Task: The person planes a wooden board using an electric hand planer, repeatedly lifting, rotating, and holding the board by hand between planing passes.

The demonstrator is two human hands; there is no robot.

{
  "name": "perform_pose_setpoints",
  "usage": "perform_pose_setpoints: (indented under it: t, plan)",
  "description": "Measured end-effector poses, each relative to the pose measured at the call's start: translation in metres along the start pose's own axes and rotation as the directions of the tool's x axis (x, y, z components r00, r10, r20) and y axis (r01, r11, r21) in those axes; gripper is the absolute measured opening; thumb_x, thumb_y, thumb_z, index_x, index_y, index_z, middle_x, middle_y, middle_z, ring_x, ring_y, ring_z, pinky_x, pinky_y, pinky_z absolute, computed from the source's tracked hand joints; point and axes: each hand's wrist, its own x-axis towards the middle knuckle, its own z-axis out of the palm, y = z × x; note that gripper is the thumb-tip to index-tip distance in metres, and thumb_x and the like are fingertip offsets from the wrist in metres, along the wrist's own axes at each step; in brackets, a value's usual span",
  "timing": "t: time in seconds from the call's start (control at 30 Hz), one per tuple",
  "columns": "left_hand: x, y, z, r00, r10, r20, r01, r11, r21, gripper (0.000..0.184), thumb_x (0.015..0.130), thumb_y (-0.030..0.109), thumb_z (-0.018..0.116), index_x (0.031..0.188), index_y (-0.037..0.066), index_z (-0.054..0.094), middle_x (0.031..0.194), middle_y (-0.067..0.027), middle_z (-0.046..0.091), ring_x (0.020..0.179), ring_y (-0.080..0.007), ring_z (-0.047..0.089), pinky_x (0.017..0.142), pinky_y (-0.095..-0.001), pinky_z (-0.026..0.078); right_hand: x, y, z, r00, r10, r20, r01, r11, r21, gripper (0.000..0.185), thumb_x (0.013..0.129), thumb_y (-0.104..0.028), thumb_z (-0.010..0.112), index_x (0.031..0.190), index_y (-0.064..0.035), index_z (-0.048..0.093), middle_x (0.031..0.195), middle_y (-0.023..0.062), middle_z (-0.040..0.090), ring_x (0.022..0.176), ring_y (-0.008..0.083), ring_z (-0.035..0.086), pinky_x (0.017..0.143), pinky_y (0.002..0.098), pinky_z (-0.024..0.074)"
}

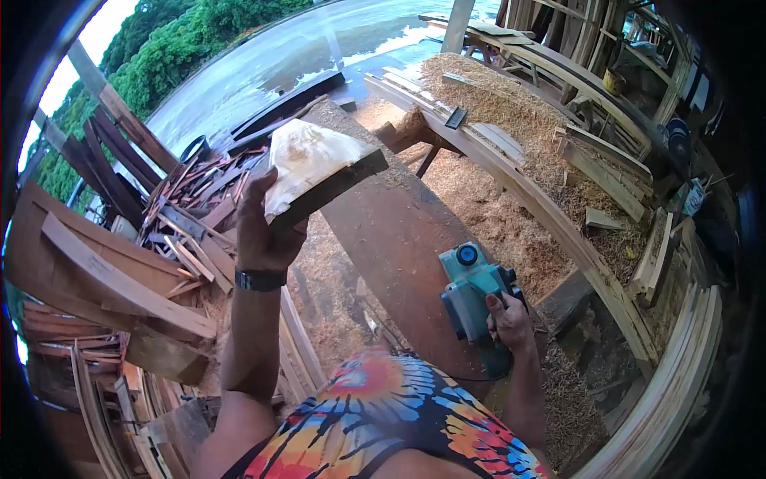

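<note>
My left hand (273, 219) grips a short block of wood (315, 160) by its near left end and holds it up, tilted. The block's broad face is pale with a knot in it, and its edge is dark and rough. A watch sits on my left wrist. Lower right, my right hand (509, 319) is closed round the handle of a green electric hand planer (475, 299) with a blue-centred knob. The planer rests on a broad brown board (399, 231) that runs away from me. Its underside is hidden.
Wood shavings (495, 199) cover the ground beyond the board. A long beam (519, 180) lies to the right, with a small dark tool (456, 118) on it. Scrap wood (199, 215) and a curved plank (120, 279) are piled on the left. Long strips (670, 383) lie lower right.
</note>
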Motion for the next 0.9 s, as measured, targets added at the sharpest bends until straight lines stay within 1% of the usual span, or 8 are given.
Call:
perform_pose_setpoints:
  t: [0.1,0.3,0.4,0.6,0.7,0.8,0.83,0.9]
  plan:
    - [0.003,0.002,0.002,0.996,-0.040,0.075,0.042,0.999,-0.020,0.030,0.101,0.020,0.053,0.119,-0.003,0.059,0.110,-0.0194,0.072,0.090,-0.0246,0.075,0.070,-0.0299,0.065,-0.001,-0.001,0.000,1.000,0.005,-0.004,-0.005,1.000,-0.003,0.059,0.095,-0.064,0.057,0.092,-0.0051,0.062,0.054,-0.0003,0.050,0.047,0.0087,0.049,0.045,0.0276,0.0393]
    - [0.011,0.005,-0.009,0.990,-0.077,0.115,0.093,0.986,-0.139,0.040,0.102,0.027,0.051,0.125,-0.005,0.057,0.110,-0.0210,0.072,0.093,-0.0255,0.074,0.073,-0.0323,0.064,0.000,-0.001,0.000,1.000,0.012,0.010,-0.012,1.000,0.022,0.059,0.093,-0.065,0.060,0.094,-0.0058,0.059,0.058,0.0006,0.052,0.046,0.0102,0.050,0.043,0.0256,0.0386]
    - [0.014,0.006,-0.013,0.982,-0.034,0.186,0.066,0.983,-0.171,0.047,0.102,0.033,0.048,0.127,-0.007,0.056,0.113,-0.0224,0.071,0.098,-0.0288,0.073,0.078,-0.0370,0.064,0.001,0.003,-0.001,1.000,0.023,-0.002,-0.023,1.000,0.019,0.059,0.093,-0.065,0.060,0.094,-0.0058,0.059,0.058,0.0005,0.052,0.046,0.0102,0.050,0.043,0.0257,0.0389]
    - [0.018,0.001,-0.013,0.948,-0.029,0.317,0.104,0.970,-0.222,0.081,0.101,0.061,0.029,0.144,-0.008,0.038,0.139,-0.0286,0.053,0.116,-0.0372,0.065,0.090,-0.0448,0.061,0.000,0.001,0.001,1.000,0.009,-0.009,-0.009,0.999,0.034,0.058,0.093,-0.064,0.060,0.094,-0.0060,0.058,0.058,0.0007,0.052,0.045,0.0107,0.050,0.042,0.0257,0.0394]
    - [0.017,-0.001,-0.001,0.961,-0.044,0.272,0.118,0.957,-0.264,0.084,0.102,0.062,0.024,0.144,-0.009,0.038,0.133,-0.0307,0.058,0.110,-0.0392,0.068,0.090,-0.0488,0.060,0.000,0.002,0.000,1.000,0.005,-0.006,-0.005,1.000,0.024,0.060,0.092,-0.065,0.060,0.096,-0.0055,0.058,0.058,0.0010,0.053,0.044,0.0111,0.051,0.042,0.0259,0.0399]
    - [0.024,0.000,-0.008,0.950,-0.047,0.308,0.126,0.962,-0.243,0.083,0.103,0.062,0.024,0.145,-0.008,0.037,0.135,-0.0316,0.056,0.114,-0.0401,0.066,0.091,-0.0497,0.060,0.002,0.006,0.000,1.000,0.002,-0.007,-0.002,1.000,0.009,0.062,0.092,-0.066,0.059,0.100,-0.0047,0.060,0.058,0.0012,0.053,0.044,0.0111,0.051,0.043,0.0262,0.0403]
    - [0.025,-0.001,-0.007,0.957,-0.042,0.289,0.119,0.960,-0.255,0.084,0.102,0.064,0.023,0.145,-0.008,0.037,0.135,-0.0315,0.056,0.114,-0.0392,0.066,0.089,-0.0480,0.060,0.003,0.007,0.000,1.000,-0.001,-0.009,0.001,1.000,0.004,0.062,0.092,-0.066,0.059,0.101,-0.0044,0.060,0.058,0.0012,0.053,0.044,0.0111,0.051,0.043,0.0264,0.0404]
    - [0.028,-0.001,-0.012,0.949,-0.054,0.310,0.144,0.950,-0.277,0.088,0.100,0.067,0.029,0.144,-0.009,0.036,0.137,-0.0301,0.054,0.115,-0.0393,0.064,0.091,-0.0475,0.060,0.001,0.003,0.001,0.999,0.032,-0.017,-0.032,0.999,0.006,0.063,0.093,-0.065,0.059,0.104,-0.0036,0.061,0.058,0.0013,0.053,0.044,0.0112,0.051,0.043,0.0266,0.0401]
